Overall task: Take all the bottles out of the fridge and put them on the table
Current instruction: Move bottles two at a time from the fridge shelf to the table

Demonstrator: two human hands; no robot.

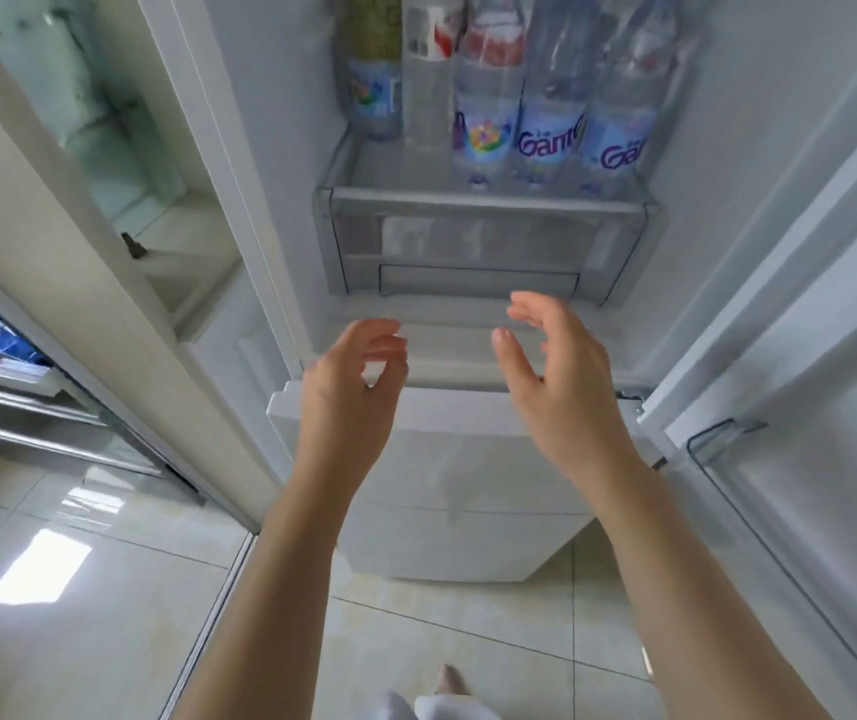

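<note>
Your left hand and right hand hang empty, fingers loosely curled and spread apart, below the clear plastic water bottles with blue labels; these stand upright, packed side by side on the white fridge shelf, so its raised front lip holds them in. Lift each over that lip; the open white fridge doors leave clear room between them.

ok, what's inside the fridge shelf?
Five bottles stand on the shelf: three water bottles in front, two more behind left. Their caps are out of frame; both hands are empty.
</note>
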